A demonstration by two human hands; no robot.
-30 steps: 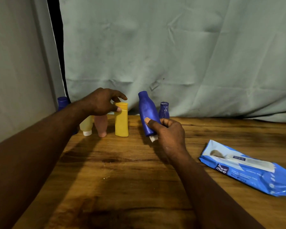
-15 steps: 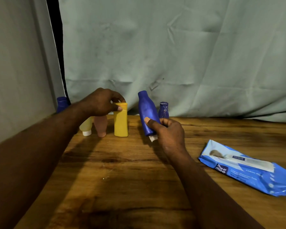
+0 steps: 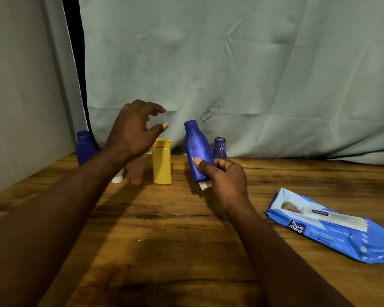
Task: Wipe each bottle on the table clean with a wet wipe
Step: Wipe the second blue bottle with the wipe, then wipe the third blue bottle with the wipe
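The left hand [image 3: 133, 131] has let go of the yellow bottle [image 3: 162, 161] and now floats just above it, fingers spread, holding nothing. So the yellow bottle looks done and stands on the table [image 3: 164, 240]. Right of the yellow bottle, the right hand [image 3: 225, 178] holds the blue bottle [image 3: 196, 149] tilted, with a white wipe [image 3: 205, 185] peeking out below. It is probably next.

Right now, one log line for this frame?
left hand: open, above yellow bottle | right hand: grips tilted blue bottle with wipe | wipe pack: on table
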